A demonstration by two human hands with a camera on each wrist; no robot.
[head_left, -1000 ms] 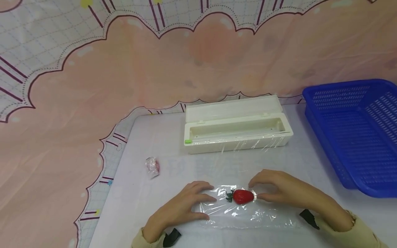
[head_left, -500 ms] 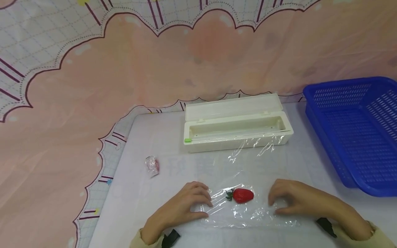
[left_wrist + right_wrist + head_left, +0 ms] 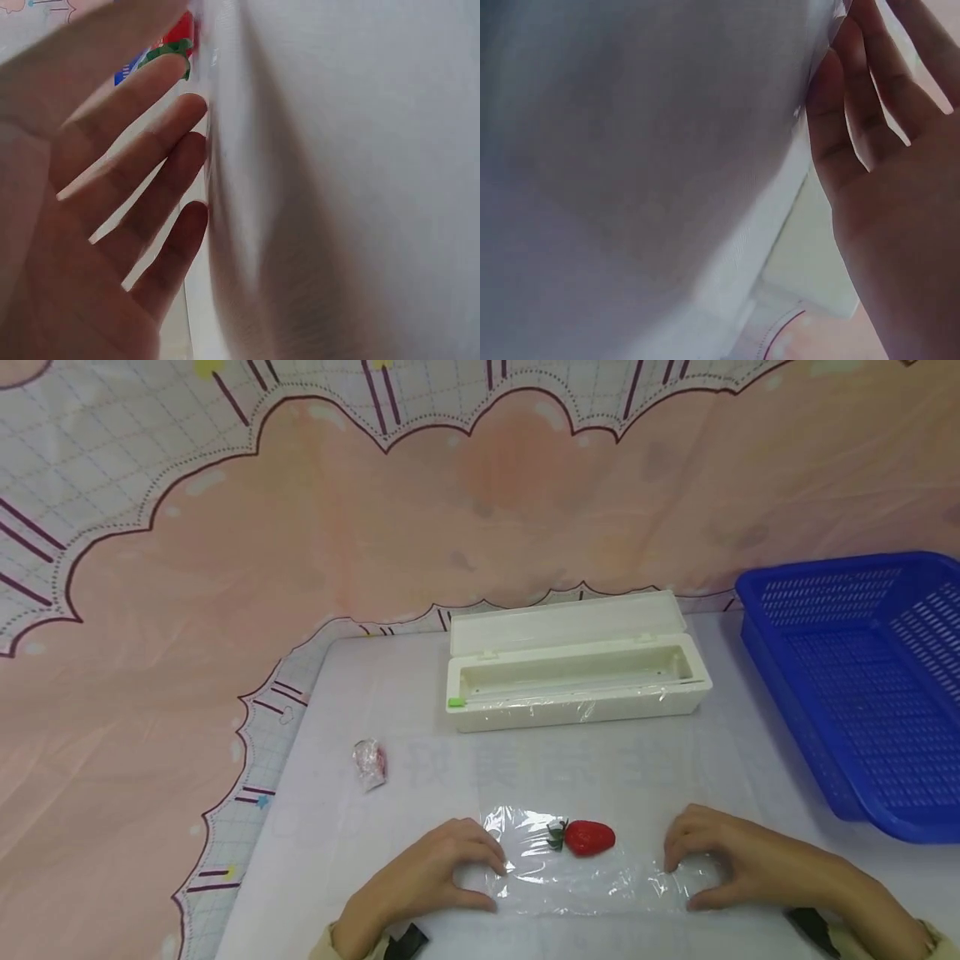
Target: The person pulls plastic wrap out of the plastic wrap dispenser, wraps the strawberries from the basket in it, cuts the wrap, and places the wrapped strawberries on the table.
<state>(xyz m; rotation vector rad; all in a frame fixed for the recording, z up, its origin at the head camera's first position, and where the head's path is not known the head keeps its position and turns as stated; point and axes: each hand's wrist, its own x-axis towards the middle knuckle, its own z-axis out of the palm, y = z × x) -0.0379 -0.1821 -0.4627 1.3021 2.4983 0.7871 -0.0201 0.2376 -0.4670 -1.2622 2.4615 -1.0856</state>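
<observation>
A red strawberry (image 3: pixel 588 838) with green leaves lies on a sheet of clear cling film (image 3: pixel 562 893) on the table. My left hand (image 3: pixel 438 868) is at the sheet's left end, its fingertips on or just at the film. In the left wrist view the fingers of this left hand (image 3: pixel 127 187) are spread and only slightly bent, with part of the strawberry (image 3: pixel 180 30) beyond them. To the right of the fruit, my right hand (image 3: pixel 738 860) rests its fingertips at the film's right end. The right wrist view shows that hand's fingers (image 3: pixel 862 105) mostly straight. Neither hand touches the strawberry.
Behind the film stands a white cling film box (image 3: pixel 577 714) with its lid raised and a green piece at its left front. A blue plastic basket (image 3: pixel 795 727) is at the right. A small film-wrapped item (image 3: pixel 370 764) lies on the left of the table.
My right hand has moved from beside the strawberry's tip to the right and nearer the body. My left hand has shifted slightly nearer. The strawberry has stayed in place; glints on the film differ.
</observation>
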